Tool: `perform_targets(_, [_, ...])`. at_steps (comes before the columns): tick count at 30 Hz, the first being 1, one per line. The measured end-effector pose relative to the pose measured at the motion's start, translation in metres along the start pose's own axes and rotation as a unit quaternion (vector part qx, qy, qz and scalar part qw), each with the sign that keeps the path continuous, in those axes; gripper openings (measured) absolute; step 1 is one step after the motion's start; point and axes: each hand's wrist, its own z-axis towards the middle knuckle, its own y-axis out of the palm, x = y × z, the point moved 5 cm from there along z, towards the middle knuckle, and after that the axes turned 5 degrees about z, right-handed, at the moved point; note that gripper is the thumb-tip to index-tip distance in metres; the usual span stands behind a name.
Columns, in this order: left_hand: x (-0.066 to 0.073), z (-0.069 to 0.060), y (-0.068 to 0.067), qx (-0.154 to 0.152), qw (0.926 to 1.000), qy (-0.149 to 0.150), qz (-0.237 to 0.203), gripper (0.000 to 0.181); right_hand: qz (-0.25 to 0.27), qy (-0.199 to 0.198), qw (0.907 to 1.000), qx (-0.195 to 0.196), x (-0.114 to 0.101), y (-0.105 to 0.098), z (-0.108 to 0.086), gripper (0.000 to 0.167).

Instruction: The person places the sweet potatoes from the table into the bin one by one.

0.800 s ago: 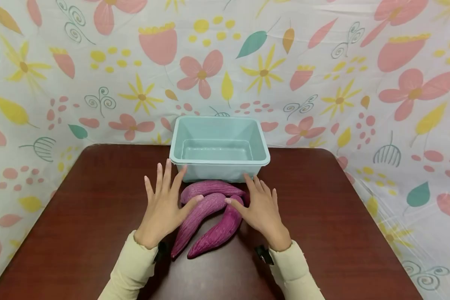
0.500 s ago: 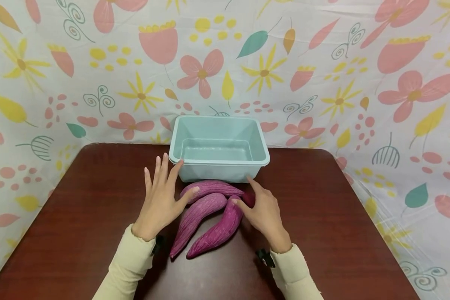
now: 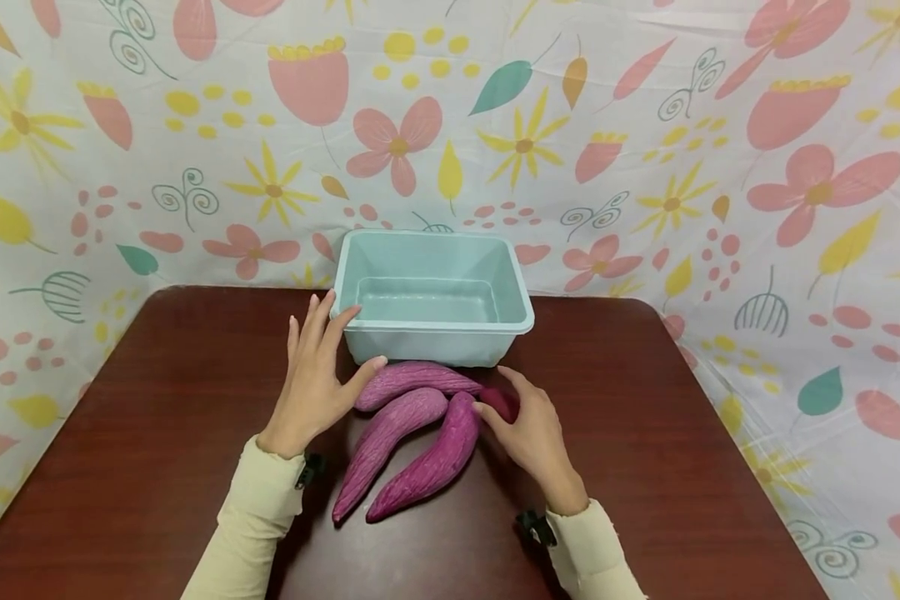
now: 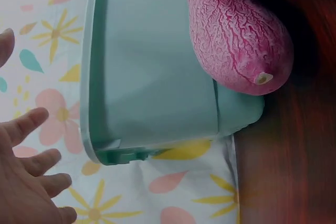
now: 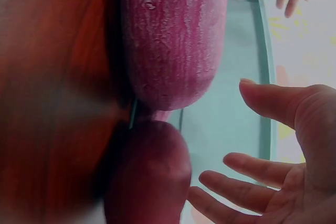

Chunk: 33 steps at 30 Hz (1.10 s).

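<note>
Three long, curved, wrinkled purple sweet potatoes lie on the table: one across the front of the basin (image 3: 420, 382), a lighter one at left (image 3: 384, 446) and a deeper purple one at right (image 3: 429, 471). Beside them sits a smooth dark red, rounded thing (image 3: 501, 403), partly hidden by my right hand (image 3: 531, 429); its kind is unclear. That hand hovers around it, and the right wrist view shows its fingers (image 5: 252, 187) spread and holding nothing. My left hand (image 3: 307, 387), fingers spread, is at the left front corner of a pale blue-green basin (image 3: 435, 325).
The basin stands at the back of the dark brown table (image 3: 645, 467), against a white floral cloth (image 3: 630, 100). Nothing shows inside the basin. A small black device (image 3: 311, 471) sits at each wrist.
My left hand has drawn back to the left, off the lighter sweet potatoes. My right hand has shifted slightly down and its fingers have bent inward near the dark red thing. The objects stay put.
</note>
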Motion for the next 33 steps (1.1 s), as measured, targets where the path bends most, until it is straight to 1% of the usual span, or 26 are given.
perform_targets(3, [-0.002,0.007,0.002,0.008,0.9999,0.005,-0.012,0.07,0.01,0.003,0.9999,0.008,0.005,0.0,0.0,0.067])
perform_targets(7, [-0.007,0.015,0.001,0.014,0.9997,0.008,-0.019,0.068,0.009,0.0,0.9999,0.012,0.01,0.002,0.0,0.067])
perform_targets(12, [-0.017,0.022,-0.004,0.035,0.9991,0.0,-0.024,0.066,0.008,-0.004,0.9999,0.012,0.011,0.004,0.0,0.066])
perform_targets(16, [-0.023,0.026,-0.002,0.041,0.9987,0.0,-0.029,0.065,0.019,-0.009,0.9996,0.02,0.011,0.003,0.003,0.065])
perform_targets(21, [-0.026,0.024,0.008,0.032,0.9987,-0.005,-0.039,0.064,0.028,-0.004,0.9996,0.004,0.016,0.008,0.001,0.065])
perform_targets(25, [-0.028,0.021,0.016,0.021,0.9988,-0.006,-0.045,0.062,0.031,0.002,0.9995,0.009,0.023,0.01,-0.003,0.065])
perform_targets(31, [-0.034,0.015,0.016,0.032,0.9975,-0.029,-0.056,0.063,0.031,-0.006,0.9995,-0.004,0.025,0.011,-0.002,0.065])
perform_targets(33, [-0.035,0.014,0.017,0.031,0.997,-0.034,-0.062,0.062,0.032,-0.005,0.9995,-0.001,0.025,0.008,-0.001,0.065])
